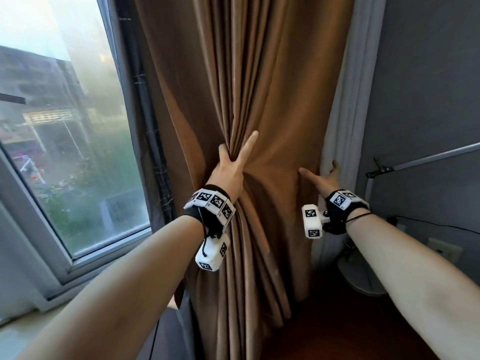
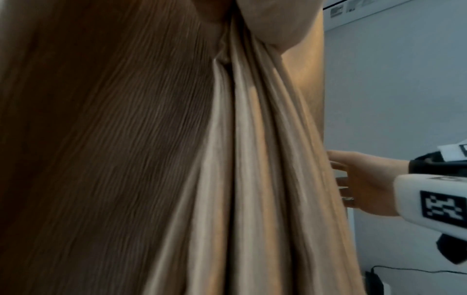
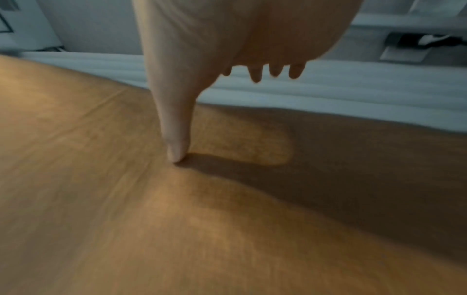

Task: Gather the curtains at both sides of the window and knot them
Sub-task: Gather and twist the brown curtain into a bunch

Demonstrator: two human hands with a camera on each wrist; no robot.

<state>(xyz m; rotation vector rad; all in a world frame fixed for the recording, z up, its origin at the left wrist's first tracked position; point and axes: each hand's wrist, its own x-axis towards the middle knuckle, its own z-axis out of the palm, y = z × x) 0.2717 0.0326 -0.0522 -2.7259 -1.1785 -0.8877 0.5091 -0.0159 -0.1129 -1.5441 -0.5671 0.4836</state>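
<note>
A brown curtain (image 1: 259, 87) hangs to the right of the window (image 1: 65, 126), pulled into folds at mid height. My left hand (image 1: 232, 165) grips the bunched folds between thumb and fingers, with the index finger pointing up. The left wrist view shows the curtain (image 2: 252, 159) pinched tight under that hand (image 2: 265, 24). My right hand (image 1: 322, 178) is at the curtain's right edge, its thumb lying on the front. In the right wrist view the thumb (image 3: 177, 139) touches the curtain (image 3: 177, 219), and the straight fingers reach past the edge. The right hand (image 2: 364, 183) holds nothing.
A white sheer curtain (image 1: 340, 126) hangs just right of the brown one, against a grey wall (image 1: 428, 100). A metal rod (image 1: 428, 157) juts from that wall. Below it are a wall socket (image 1: 441, 249) with a black cable and a white object (image 1: 355, 276) on the floor.
</note>
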